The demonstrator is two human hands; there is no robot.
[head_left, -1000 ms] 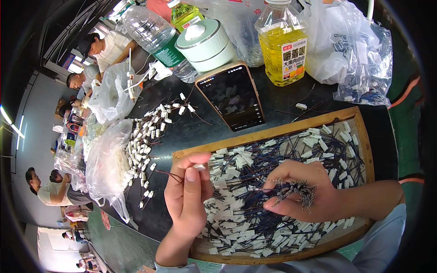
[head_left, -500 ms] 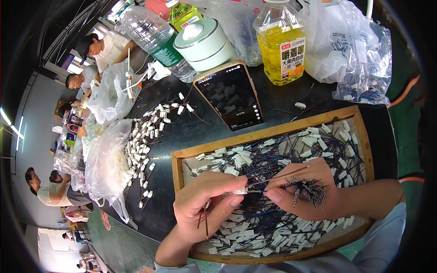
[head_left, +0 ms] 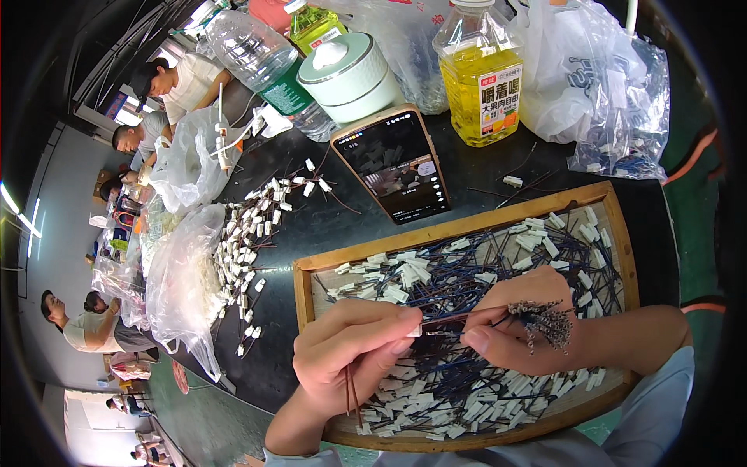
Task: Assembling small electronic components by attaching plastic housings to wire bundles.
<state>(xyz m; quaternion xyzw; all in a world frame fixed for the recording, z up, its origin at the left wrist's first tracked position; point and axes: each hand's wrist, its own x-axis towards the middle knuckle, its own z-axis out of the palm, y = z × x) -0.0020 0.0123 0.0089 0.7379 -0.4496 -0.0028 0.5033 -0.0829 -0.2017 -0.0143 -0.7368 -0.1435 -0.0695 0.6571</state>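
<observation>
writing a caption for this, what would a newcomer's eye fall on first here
Probably the shallow wooden-framed tray at lower centre, strewn with small white rectangular connectors on dark wires. Above it, the left hand pinches one white piece and the right hand holds a bundle of metal-tipped wires. Beyond the tray stands a clear bottle of yellow liquid.

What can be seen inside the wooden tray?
Inside the wooden tray lie many small white connectors and dark blue wires, heaped closely. The left hand and right hand cover part of it, so what lies directly beneath them, or under the upper pieces, cannot be seen.
</observation>
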